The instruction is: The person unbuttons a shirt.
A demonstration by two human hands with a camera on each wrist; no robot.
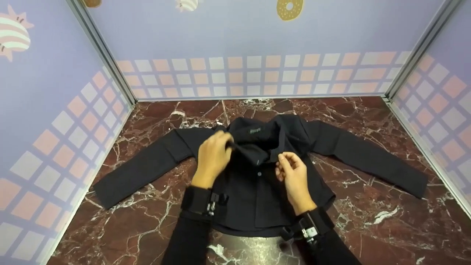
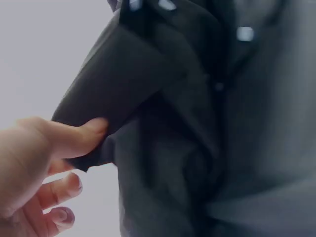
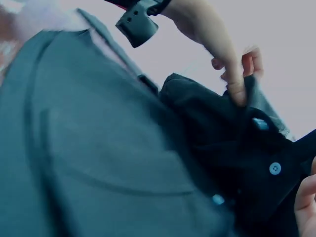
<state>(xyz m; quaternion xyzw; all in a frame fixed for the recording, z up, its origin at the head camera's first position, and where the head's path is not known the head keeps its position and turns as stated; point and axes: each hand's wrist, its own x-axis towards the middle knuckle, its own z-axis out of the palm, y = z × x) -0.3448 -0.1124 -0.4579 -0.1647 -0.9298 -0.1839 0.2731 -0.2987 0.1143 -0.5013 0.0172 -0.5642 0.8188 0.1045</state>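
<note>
Room above the collar (image 1: 254, 154), perhaps; fingers (image 1: 293, 158) on either side

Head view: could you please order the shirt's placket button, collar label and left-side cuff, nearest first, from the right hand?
1. Placket button: left of the right hand.
2. Collar label: farther back, also left.
3. Left-side cuff: far left.

Dark shirt (image 1: 243, 206) on a red-brown marbled table (image 1: 386, 228)
Pale veins run across the glossy table; the shirt lies with one sleeve (image 1: 143, 167) spread left, the other sleeve (image 1: 371, 162) right, its hem (image 1: 250, 233) toward the near side.
</note>
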